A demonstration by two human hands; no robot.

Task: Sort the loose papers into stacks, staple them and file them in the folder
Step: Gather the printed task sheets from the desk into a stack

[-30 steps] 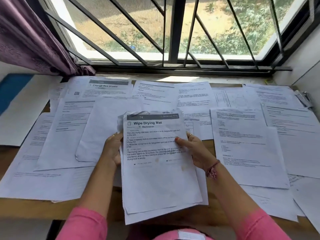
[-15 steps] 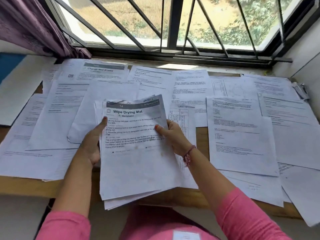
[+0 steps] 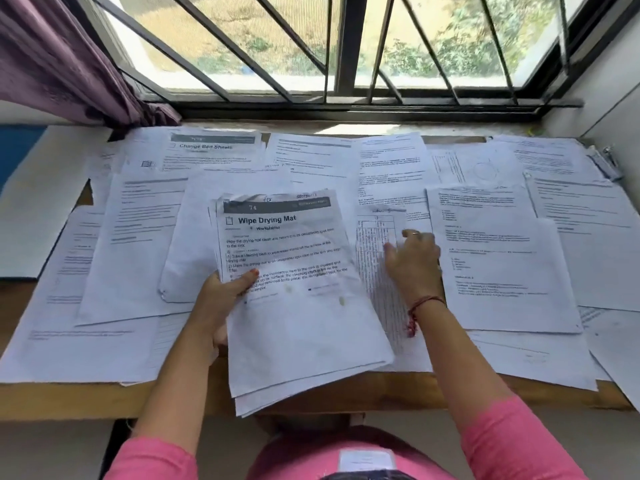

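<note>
My left hand (image 3: 221, 299) grips a thin stack of papers (image 3: 294, 317) by its left edge, thumb on top; the top sheet is headed "Wipe Drying Mat". The stack hangs over the table's front edge. My right hand (image 3: 414, 265) has left the stack and rests with loosely bent fingers on a sheet printed with a table (image 3: 374, 258) just to its right. Many loose printed sheets cover the wooden table (image 3: 415, 393), among them one headed "Change Bed Sheets" (image 3: 207, 150). No stapler can be made out.
A barred window (image 3: 346, 64) runs along the back, with a purple curtain (image 3: 59, 60) at the left. A blue folder-like item (image 3: 17, 147) lies at far left under a white sheet. A small metallic object (image 3: 606, 161) sits at far right by the wall.
My right hand let go of the stack's right edge and moved right onto the table-printed sheet. The left hand now holds the stack alone, lowered towards the table.
</note>
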